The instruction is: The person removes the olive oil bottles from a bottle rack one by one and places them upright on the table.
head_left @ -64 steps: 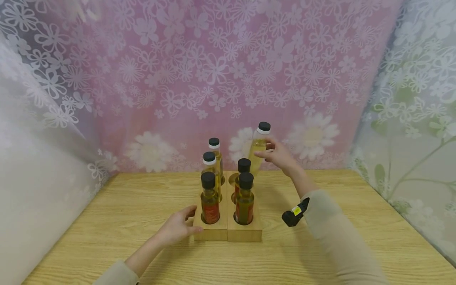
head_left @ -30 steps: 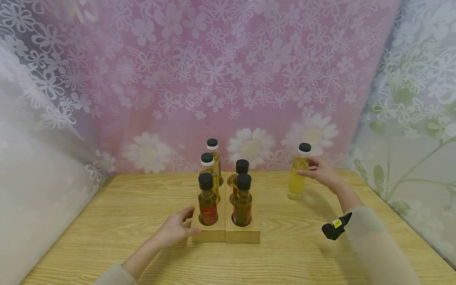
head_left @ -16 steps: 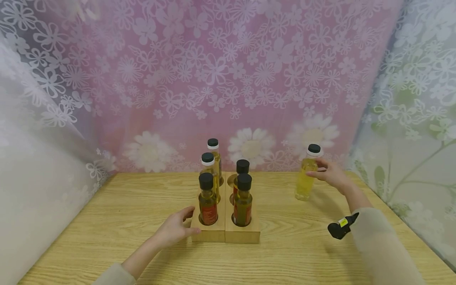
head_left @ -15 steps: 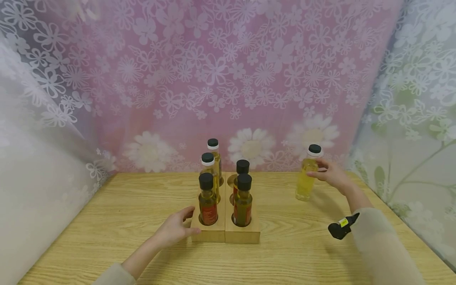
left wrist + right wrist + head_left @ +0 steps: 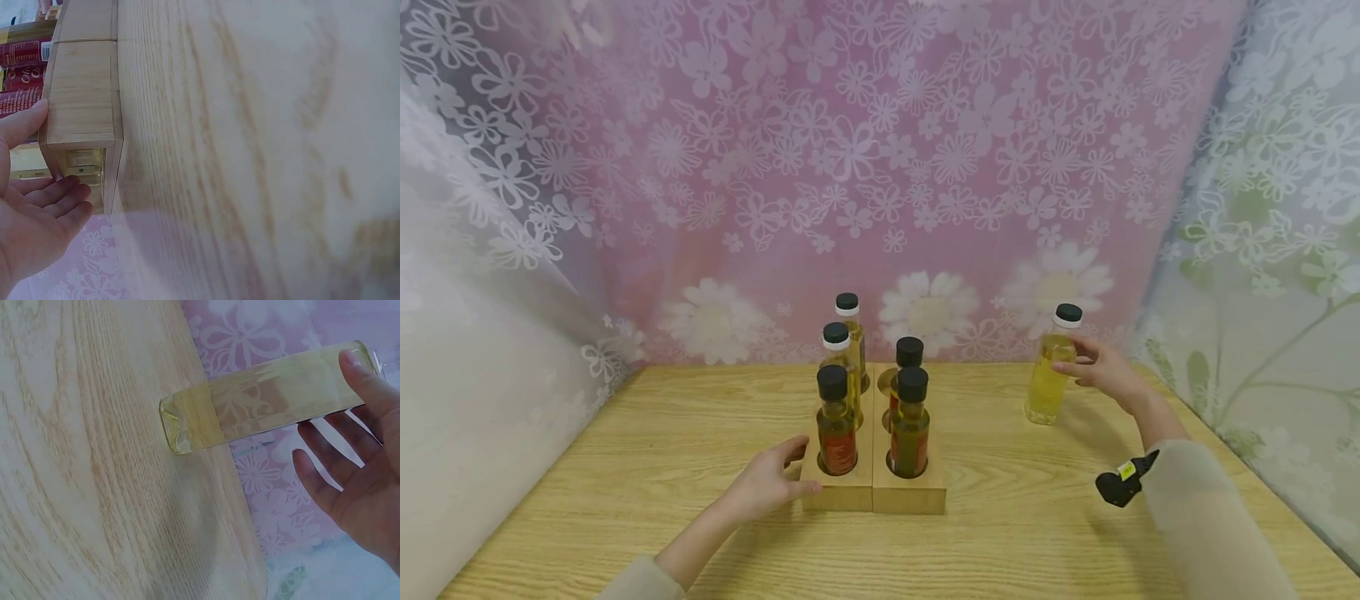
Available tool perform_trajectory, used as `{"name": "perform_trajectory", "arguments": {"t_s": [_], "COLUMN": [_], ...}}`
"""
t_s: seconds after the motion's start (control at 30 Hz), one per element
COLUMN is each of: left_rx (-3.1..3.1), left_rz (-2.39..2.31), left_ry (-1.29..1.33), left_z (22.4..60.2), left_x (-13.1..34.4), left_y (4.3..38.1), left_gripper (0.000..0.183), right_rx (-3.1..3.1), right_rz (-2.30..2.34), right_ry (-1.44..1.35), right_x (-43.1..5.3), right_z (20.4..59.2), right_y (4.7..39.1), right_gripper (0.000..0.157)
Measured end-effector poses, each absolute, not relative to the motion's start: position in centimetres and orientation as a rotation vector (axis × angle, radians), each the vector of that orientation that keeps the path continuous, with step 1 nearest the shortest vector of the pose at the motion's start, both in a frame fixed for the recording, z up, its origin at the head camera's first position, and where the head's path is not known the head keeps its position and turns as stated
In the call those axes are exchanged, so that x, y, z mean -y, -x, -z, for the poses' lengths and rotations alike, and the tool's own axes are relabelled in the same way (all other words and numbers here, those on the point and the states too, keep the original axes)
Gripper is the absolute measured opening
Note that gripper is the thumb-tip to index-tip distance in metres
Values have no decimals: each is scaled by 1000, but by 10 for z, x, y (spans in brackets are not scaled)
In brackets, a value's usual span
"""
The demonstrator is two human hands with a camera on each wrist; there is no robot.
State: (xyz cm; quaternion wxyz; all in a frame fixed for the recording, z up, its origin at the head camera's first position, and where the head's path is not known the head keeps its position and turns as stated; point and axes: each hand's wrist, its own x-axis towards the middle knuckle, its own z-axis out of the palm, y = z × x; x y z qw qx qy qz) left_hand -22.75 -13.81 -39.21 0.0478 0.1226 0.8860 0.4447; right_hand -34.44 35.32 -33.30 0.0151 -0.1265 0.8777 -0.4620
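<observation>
On the right, my right hand (image 5: 1105, 375) holds a clear bottle of yellow oil (image 5: 1047, 387) with thumb and fingers near its upper part. Its cap is black above a white collar. It leans slightly, and I cannot tell whether its base rests on the table. In the right wrist view, the thumb lies across the bottle (image 5: 250, 400) and the lower fingers hang loose. My left hand (image 5: 767, 479) touches the left front corner of a wooden bottle rack (image 5: 838, 498). In the left wrist view, its thumb lies on the rack's edge and its relaxed fingers are by the hollow side.
Two dark-capped bottles with red labels stand in front and a similar bottle (image 5: 910, 354) behind; two taller oil bottles (image 5: 847, 310) fill the left back. A right back hole (image 5: 887, 382) holds nothing. A second rack block (image 5: 910, 500) adjoins the left one. Floral curtains (image 5: 880, 167) surround the wooden table (image 5: 1000, 533).
My right hand has carried the oil bottle from behind the rack to the right and down, shifting slightly right in the last half second. The left hand stays at the rack.
</observation>
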Motion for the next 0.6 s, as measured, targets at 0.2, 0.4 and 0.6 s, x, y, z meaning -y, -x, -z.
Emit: {"name": "perform_trajectory", "arguments": {"t_s": [0.2, 0.4, 0.6], "left_rx": [-2707, -2704, -2711], "left_rz": [-1359, -1359, -1340], "left_ry": [-386, -383, -365], "left_z": [393, 392, 391], "left_x": [138, 138, 138], "left_y": [229, 228, 228], "left_gripper": [80, 81, 81], "right_rx": [-2710, -2764, -2844], "right_rz": [1467, 1459, 1432], "right_ry": [424, 430, 430], "right_x": [-356, -364, -366], "right_z": [333, 333, 329], "right_y": [340, 330, 316], "right_gripper": [76, 69, 63]}}
